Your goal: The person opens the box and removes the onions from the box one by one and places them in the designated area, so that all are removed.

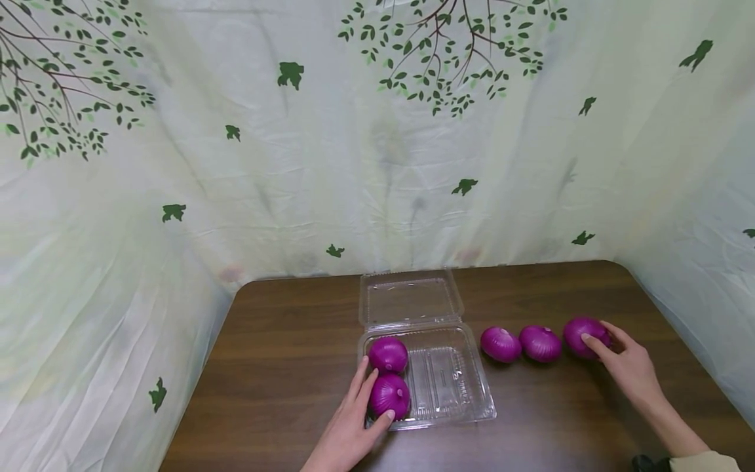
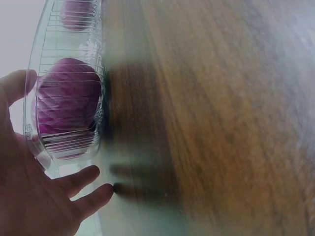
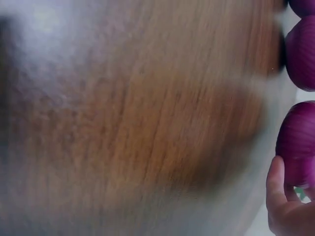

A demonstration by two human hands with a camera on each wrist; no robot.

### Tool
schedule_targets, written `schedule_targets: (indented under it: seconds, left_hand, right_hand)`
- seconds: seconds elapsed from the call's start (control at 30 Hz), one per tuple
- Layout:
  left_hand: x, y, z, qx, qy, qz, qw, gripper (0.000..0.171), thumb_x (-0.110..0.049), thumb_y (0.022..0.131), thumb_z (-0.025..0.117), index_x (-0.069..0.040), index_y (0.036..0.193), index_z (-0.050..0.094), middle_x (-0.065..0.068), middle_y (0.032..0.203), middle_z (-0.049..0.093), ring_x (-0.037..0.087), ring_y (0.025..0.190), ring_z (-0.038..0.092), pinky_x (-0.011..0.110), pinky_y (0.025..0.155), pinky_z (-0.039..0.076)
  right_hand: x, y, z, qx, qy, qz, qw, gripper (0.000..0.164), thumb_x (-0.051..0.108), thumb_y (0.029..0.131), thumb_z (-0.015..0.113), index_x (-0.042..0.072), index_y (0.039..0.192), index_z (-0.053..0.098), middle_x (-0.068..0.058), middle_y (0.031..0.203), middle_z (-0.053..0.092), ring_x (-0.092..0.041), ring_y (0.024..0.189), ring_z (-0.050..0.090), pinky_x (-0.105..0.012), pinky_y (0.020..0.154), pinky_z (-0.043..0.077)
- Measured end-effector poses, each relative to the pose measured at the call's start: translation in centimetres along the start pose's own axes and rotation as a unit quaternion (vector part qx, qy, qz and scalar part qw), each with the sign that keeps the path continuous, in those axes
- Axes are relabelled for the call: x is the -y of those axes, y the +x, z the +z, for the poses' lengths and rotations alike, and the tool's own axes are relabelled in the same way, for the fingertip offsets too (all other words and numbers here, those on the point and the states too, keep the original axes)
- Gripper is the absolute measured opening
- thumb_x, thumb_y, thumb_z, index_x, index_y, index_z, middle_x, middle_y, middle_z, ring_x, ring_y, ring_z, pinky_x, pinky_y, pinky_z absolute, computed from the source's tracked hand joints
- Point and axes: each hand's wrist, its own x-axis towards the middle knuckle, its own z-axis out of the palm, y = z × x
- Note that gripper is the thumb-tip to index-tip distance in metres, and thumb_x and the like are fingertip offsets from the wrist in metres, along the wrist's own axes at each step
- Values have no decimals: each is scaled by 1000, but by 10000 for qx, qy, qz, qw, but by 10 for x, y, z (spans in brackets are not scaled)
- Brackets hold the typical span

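Note:
A clear plastic clamshell box [image 1: 439, 377] stands with its lid [image 1: 411, 300] folded back. Along its left side sit two red onions, one farther back [image 1: 387, 354] and one nearer the front [image 1: 390, 395]. My left hand [image 1: 349, 426] touches the box's left edge, thumb beside the front onion; in the left wrist view two of its fingers [image 2: 78, 181] extend fairly straight beyond the box wall. On the right, my right hand [image 1: 628, 367] holds a red onion [image 1: 580, 337] between thumb and fingers. Two more red onions, one [image 1: 541, 343] beside the other [image 1: 501, 344], lie between that onion and the box.
Everything lies on a brown wooden table [image 1: 283, 367] with rounded back corners. A pale curtain [image 1: 377, 196] printed with leaves and branches hangs behind the table and around its sides. The open lid reaches almost to the table's back edge.

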Motion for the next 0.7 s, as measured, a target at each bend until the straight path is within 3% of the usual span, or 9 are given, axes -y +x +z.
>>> schedule_targets:
  seconds: [0.13,0.2,0.3,0.5,0.7]
  left_hand:
    - [-1,0,0,18,2,-23,10000,74,-51,93,59,-9,151,38,0,165,8,35,139,35,60,98,41]
    - [-1,0,0,25,-2,-32,10000,74,-51,93,59,-9,151,38,-1,165,8,35,139,35,60,98,41]
    - [-1,0,0,18,4,-25,10000,74,-51,94,59,-10,151,37,-1,165,8,34,139,34,59,99,41]
    - [-1,-1,0,20,-13,-39,10000,74,-51,93,59,-10,151,37,-1,165,7,35,139,34,60,99,40]
    - [-1,0,-1,37,-84,-68,9999,74,-51,93,60,-11,152,37,-3,165,7,36,138,35,61,98,41]
  right_hand:
    - [-4,4,2,83,-105,39,9999,81,52,96,55,-9,145,36,-40,131,46,-29,92,66,-18,61,43]
    - [-5,6,2,128,-80,56,9999,80,52,97,54,-9,145,36,-40,131,47,-20,80,69,-17,60,44]
    - [-6,7,3,147,11,45,9999,79,52,97,53,-9,145,37,-41,132,47,-12,74,68,-17,60,46]
    - [-5,8,5,235,-30,-34,9997,77,51,99,50,-9,145,37,-40,131,48,-12,74,66,-21,60,48]
    - [-3,7,5,481,-250,-25,9985,81,53,100,45,-9,149,30,-41,134,44,-25,84,69,-24,64,47]
